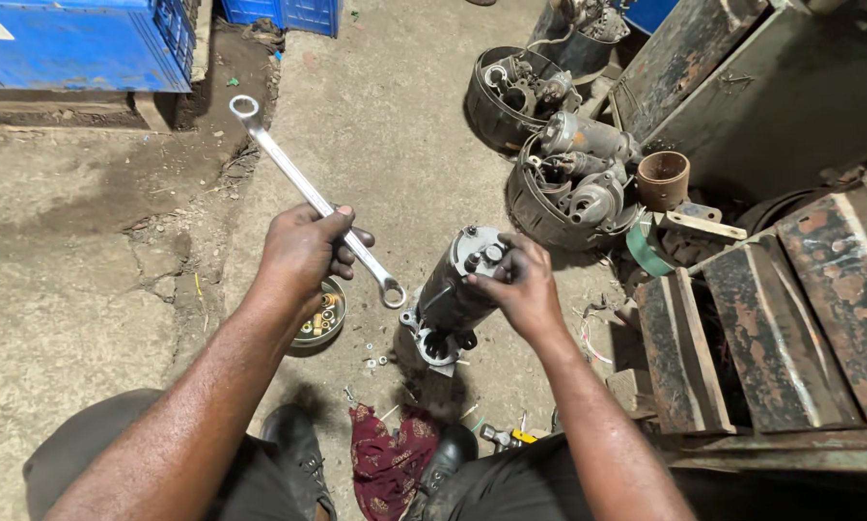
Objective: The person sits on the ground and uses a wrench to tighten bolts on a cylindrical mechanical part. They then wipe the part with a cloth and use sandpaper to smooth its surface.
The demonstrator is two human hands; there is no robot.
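A dark cylindrical starter motor [457, 289] stands tilted on the concrete floor [86, 251], and your right hand [522, 285] rests on its upper end, fingers curled around the terminal studs there. Well to the left of that grip, your left hand [303, 249] is closed around the shank of a long double ring spanner [308, 193], one ring jutting just below your fist toward the motor, the other pointing up and away. Just beneath the left fist sits a small round tin of nuts and bolts [321, 315], with loose washers [373, 359] scattered between it and the motor's foot. Below the motor lie a maroon rag [387, 461] and your black shoes [298, 446]. Beyond your right hand, rusty drums full of old motor parts [573, 188] stand against a worn metal cabinet [742, 87]; rusted slatted frames [771, 318] lie to the right.
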